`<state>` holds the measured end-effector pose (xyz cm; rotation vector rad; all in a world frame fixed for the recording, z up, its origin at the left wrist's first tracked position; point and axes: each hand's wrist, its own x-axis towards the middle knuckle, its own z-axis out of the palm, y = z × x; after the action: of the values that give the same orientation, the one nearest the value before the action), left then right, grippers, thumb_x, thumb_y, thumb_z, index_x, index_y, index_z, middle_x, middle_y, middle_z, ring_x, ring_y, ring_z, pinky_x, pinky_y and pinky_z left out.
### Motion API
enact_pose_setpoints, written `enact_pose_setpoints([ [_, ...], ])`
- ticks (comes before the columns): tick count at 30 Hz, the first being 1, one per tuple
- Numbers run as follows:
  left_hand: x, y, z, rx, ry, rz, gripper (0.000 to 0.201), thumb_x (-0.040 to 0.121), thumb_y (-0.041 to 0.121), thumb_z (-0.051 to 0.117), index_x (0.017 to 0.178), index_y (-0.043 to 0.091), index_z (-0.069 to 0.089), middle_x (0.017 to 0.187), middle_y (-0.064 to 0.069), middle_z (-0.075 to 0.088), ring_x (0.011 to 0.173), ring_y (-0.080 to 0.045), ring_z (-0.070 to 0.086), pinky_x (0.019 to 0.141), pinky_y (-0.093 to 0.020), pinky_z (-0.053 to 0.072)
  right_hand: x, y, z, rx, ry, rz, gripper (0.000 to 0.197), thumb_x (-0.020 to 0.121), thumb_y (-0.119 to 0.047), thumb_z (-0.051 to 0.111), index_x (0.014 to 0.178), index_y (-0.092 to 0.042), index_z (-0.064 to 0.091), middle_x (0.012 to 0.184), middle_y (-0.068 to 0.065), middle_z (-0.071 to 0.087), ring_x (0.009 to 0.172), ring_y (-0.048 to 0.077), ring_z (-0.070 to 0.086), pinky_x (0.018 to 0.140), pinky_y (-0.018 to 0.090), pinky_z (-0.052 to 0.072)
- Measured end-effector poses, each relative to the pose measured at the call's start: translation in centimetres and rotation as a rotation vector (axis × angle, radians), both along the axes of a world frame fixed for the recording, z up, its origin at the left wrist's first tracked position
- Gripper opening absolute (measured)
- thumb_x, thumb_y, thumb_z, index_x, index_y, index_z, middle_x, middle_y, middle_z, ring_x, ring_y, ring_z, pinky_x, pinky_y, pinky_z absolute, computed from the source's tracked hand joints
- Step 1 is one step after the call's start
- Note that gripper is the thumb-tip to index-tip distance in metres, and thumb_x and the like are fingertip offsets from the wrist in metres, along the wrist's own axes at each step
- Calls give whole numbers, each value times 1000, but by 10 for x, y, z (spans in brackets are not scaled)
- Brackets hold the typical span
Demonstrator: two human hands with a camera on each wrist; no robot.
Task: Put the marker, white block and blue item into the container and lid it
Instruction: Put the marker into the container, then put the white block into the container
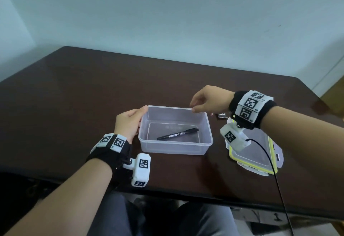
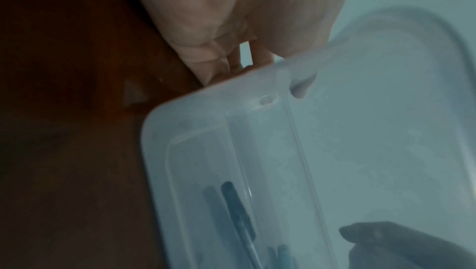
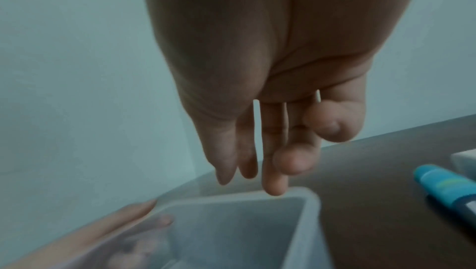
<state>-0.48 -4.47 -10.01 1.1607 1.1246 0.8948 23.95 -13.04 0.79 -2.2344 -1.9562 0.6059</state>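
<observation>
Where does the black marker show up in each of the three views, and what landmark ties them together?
Head: marker lies flat on the container floor, centre of frame.
Left wrist: marker is a dark streak through the container's translucent wall, bottom centre.
Right wrist: not visible; the container's interior is blurred.
Shared landmark: the container, which the left hand holds.

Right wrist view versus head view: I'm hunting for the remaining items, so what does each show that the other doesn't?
Only the right wrist view shows the blue tube-shaped item and a white block's corner on the dark table. Only the head view shows the black marker inside and the yellow-rimmed clear lid. Both show the translucent plastic container, the left hand gripping it, and the right hand over its rim.
</observation>
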Motion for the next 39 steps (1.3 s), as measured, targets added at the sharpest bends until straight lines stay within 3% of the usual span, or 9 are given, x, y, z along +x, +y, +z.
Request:
enact_pose_setpoints([
  [5,2,2,-3,-11,7,5,20,90,35,75,96,16,81,93,-7,82,96,-31,76,82,-43,60,72,3,1,116,35,-285,19,84,-22,70,102,-17,73,76,-5,68,58,14,61,41,18,49],
  [9,2,2,-1,-37,-20,-22,18,91,35,74,93,18,79,95,-9,80,93,-29,73,79,-40,56,126,8,-14,95,-76,-434,56,76,-15,77,130,-16,61,124,4,67,103,21,65,86,28,51],
  [13,1,1,-2,-46,-51,-28,18,91,33,74,94,16,79,93,-9,80,90,-28,71,78,-41,56,142,13,-39,-10,-117,-411,80,71,-9,78,145,-23,47,146,1,53,128,23,54,100,30,46],
  [19,0,4,-8,-57,-68,-8,18,90,32,76,90,14,82,95,-16,80,84,-29,71,81,-47,58,140,19,-61,-43,-183,-377,60,77,-16,75,134,-24,56,135,0,59,116,26,59,82,30,50],
  [25,0,4,-8,-52,-66,-28,19,91,32,75,93,14,81,87,-10,79,77,-23,70,66,-35,55,138,14,-43,44,-180,-364,57,76,-32,78,127,-16,58,129,4,63,115,26,60,94,34,49],
  [29,0,3,-7,-67,-73,-11,23,90,30,76,95,8,80,93,-19,75,80,-29,66,71,-39,53,100,17,2,255,40,-324,57,78,-36,77,127,-15,57,114,6,65,84,26,70,70,37,61],
  [33,-1,4,-6,-70,-56,-3,23,89,31,77,91,8,80,89,-18,74,77,-27,64,66,-37,51,34,18,36,271,193,-147,45,82,-40,73,117,-15,59,95,4,72,56,22,71,54,29,60],
  [36,-2,3,-5,-69,-40,-11,23,90,32,76,91,9,80,94,-21,76,78,-28,66,67,-37,53,-12,19,38,214,165,27,41,84,-45,69,113,-17,61,88,2,74,56,21,71,57,29,59],
  [39,-3,3,-3,-46,-11,-15,25,91,33,74,92,9,80,89,-18,70,76,-26,60,52,-25,46,-45,22,29,152,23,197,44,83,-52,67,116,-23,62,88,-6,70,61,2,64,62,25,51],
])
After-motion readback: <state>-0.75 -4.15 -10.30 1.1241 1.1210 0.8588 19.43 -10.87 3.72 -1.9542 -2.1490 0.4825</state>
